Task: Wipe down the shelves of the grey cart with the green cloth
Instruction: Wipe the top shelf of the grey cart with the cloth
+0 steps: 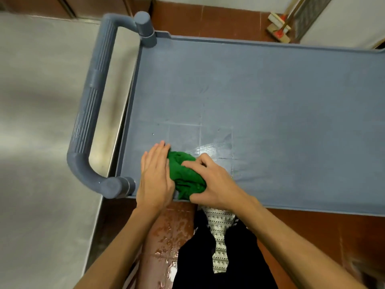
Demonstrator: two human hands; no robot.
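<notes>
One green cloth, bunched into a wad, sits on the top shelf of the grey cart, at the near edge by the handle-end corner. Right hand: grip closed over the wad from the right, fingers curled on top, thumb tucked at the near side; likely bearing down to scrub. Left hand: grip slack, fingers straight and together, laid flat against the wad's left side. It holds nothing and seems to corral the cloth so it keeps bunched. Wet sheen on the shelf just beyond the wad; the rest looks dull, with faint scuff lines. Judge wiping barely begun; lower shelves not in view. Raised rim round the shelf would trap wipe-water. Ribbed handle arcs off the cart's left end. Steel table close alongside it. Red floor tiles underfoot, wet splashes by the feet: slip risk. Brushes lean at the far wall.
</notes>
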